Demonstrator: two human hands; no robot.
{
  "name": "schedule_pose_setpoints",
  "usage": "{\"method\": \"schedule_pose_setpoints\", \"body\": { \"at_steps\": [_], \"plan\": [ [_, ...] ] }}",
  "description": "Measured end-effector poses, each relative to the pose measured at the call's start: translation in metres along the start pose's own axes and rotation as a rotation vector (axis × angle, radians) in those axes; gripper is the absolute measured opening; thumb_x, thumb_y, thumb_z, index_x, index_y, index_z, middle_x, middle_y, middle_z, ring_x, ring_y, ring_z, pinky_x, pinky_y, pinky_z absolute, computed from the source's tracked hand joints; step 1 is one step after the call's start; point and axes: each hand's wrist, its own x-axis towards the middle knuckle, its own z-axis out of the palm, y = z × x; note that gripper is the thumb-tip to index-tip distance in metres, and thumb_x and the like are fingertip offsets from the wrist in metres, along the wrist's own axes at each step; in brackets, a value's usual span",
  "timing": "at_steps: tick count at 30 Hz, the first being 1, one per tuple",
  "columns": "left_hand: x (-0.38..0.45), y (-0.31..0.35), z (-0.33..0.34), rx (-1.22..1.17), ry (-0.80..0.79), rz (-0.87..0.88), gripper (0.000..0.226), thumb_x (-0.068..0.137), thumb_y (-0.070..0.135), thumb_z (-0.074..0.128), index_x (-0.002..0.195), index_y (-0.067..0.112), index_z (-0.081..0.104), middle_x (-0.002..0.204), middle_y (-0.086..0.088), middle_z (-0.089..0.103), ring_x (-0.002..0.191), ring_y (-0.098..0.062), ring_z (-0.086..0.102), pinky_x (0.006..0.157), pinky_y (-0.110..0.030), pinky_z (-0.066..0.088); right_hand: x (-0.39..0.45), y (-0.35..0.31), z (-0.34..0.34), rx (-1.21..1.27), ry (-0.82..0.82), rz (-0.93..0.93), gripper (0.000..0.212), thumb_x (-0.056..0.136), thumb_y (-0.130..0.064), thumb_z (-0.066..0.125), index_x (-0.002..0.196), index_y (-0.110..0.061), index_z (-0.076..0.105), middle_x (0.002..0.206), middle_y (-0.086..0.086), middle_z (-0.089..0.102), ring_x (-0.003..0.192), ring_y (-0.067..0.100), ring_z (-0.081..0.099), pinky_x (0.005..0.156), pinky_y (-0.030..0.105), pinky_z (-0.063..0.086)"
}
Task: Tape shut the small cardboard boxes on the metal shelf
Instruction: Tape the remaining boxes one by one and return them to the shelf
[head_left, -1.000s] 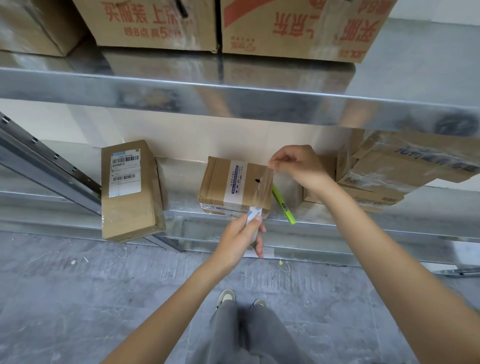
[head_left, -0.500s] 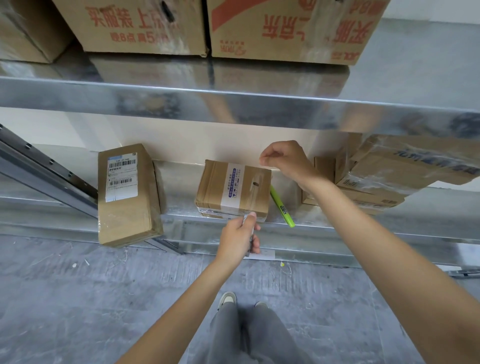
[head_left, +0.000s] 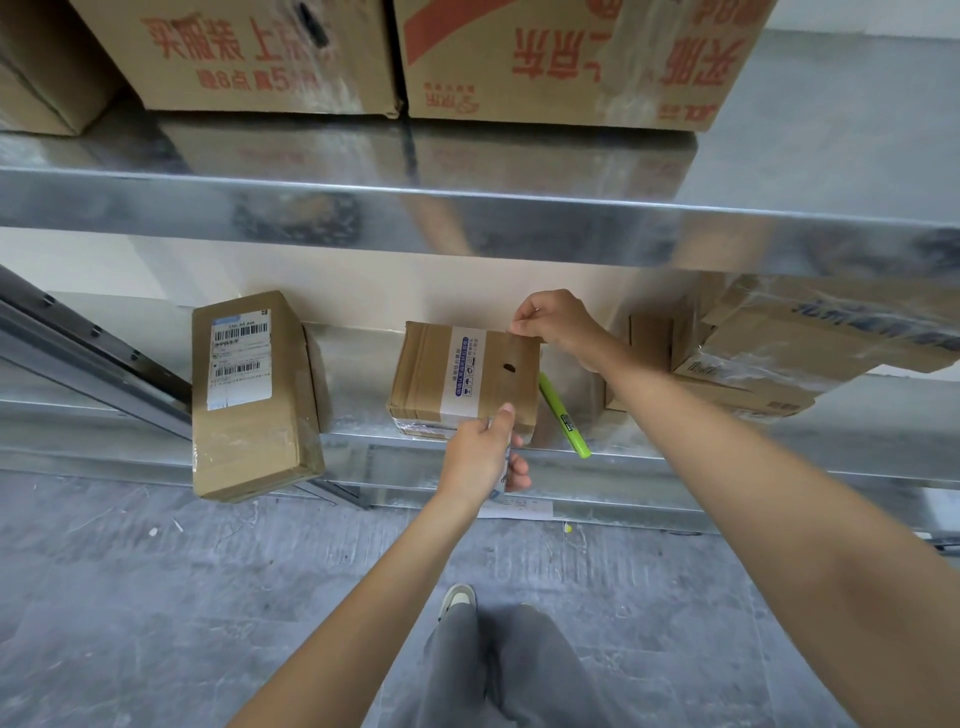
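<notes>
A small cardboard box (head_left: 431, 376) with a white-and-blue printed band lies on the lower metal shelf (head_left: 675, 457). My right hand (head_left: 558, 325) pinches the end of clear tape at the box's far top edge. At the near edge, my left hand (head_left: 480, 457) grips a tape roll (head_left: 503, 470), thumb pressed against the box. The roll is mostly hidden by the fingers. A clear strip seems to run across the box top between the two hands.
A taller labelled box (head_left: 249, 395) stands at the left, overhanging the shelf edge. A green marker (head_left: 563, 415) lies right of the small box. Tape-wrapped boxes (head_left: 779, 353) are stacked at right. Large cartons (head_left: 545, 57) sit on the upper shelf. Grey floor and my legs below.
My left hand has pulled the roll down past the box's near edge and now presses there. My right hand stays pinching at the far edge. The view has shifted slightly.
</notes>
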Motion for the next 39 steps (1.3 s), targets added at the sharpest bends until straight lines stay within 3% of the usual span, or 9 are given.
{"method": "schedule_pose_setpoints", "body": {
  "at_steps": [6, 11, 18, 24, 33, 39],
  "plan": [
    [-0.001, 0.007, -0.002, 0.028, -0.014, -0.057, 0.033, 0.097, 0.031, 0.042, 0.079, 0.006, 0.057, 0.043, 0.000, 0.050, 0.036, -0.015, 0.049, 0.042, -0.020, 0.041, 0.004, 0.006, 0.001, -0.014, 0.038, 0.001, 0.010, 0.081, -0.008, 0.072, 0.089, -0.002, 0.071, 0.098, 0.014, 0.071, 0.090, 0.019, 0.062, 0.086, 0.032, 0.050],
    [-0.009, 0.008, -0.004, 0.083, -0.029, -0.002, 0.024, 0.097, 0.020, 0.038, 0.084, 0.008, 0.055, 0.045, 0.002, 0.050, 0.040, -0.015, 0.050, 0.064, -0.033, 0.042, 0.005, 0.007, 0.004, -0.039, 0.045, -0.020, 0.010, 0.081, -0.008, 0.072, 0.089, -0.002, 0.072, 0.096, 0.011, 0.071, 0.088, 0.016, 0.061, 0.080, 0.026, 0.047],
    [-0.009, 0.019, -0.009, -0.003, -0.051, -0.060, 0.028, 0.102, 0.018, 0.041, 0.084, 0.002, 0.054, 0.047, -0.006, 0.048, 0.033, -0.016, 0.046, 0.038, -0.017, 0.038, 0.006, 0.006, 0.002, -0.051, 0.044, -0.058, 0.004, 0.082, -0.008, 0.072, 0.085, -0.005, 0.071, 0.090, 0.004, 0.070, 0.086, 0.014, 0.062, 0.074, 0.020, 0.046],
    [-0.008, 0.011, -0.016, 0.000, -0.134, -0.130, 0.035, 0.104, 0.032, 0.043, 0.092, 0.001, 0.055, 0.045, -0.006, 0.058, 0.037, -0.017, 0.060, 0.040, -0.021, 0.047, 0.010, 0.009, -0.002, -0.022, 0.085, -0.096, 0.011, 0.084, -0.009, 0.070, 0.090, -0.001, 0.072, 0.095, 0.009, 0.072, 0.086, 0.013, 0.061, 0.082, 0.024, 0.046],
    [0.007, 0.000, -0.010, -0.059, -0.123, -0.201, 0.038, 0.104, 0.033, 0.042, 0.084, 0.002, 0.053, 0.043, -0.007, 0.057, 0.034, -0.019, 0.057, 0.036, -0.017, 0.040, 0.014, 0.018, 0.007, -0.021, 0.085, -0.053, 0.014, 0.082, -0.010, 0.072, 0.092, 0.000, 0.073, 0.098, 0.013, 0.072, 0.087, 0.015, 0.060, 0.082, 0.026, 0.046],
    [0.018, -0.006, -0.004, -0.069, -0.137, -0.222, 0.039, 0.104, 0.033, 0.042, 0.081, 0.003, 0.052, 0.043, -0.008, 0.059, 0.036, -0.019, 0.060, 0.037, -0.020, 0.046, 0.018, 0.014, 0.006, 0.063, 0.044, 0.121, 0.012, 0.084, -0.010, 0.073, 0.093, -0.004, 0.072, 0.096, 0.009, 0.068, 0.095, 0.024, 0.064, 0.086, 0.037, 0.056]
  ]
}}
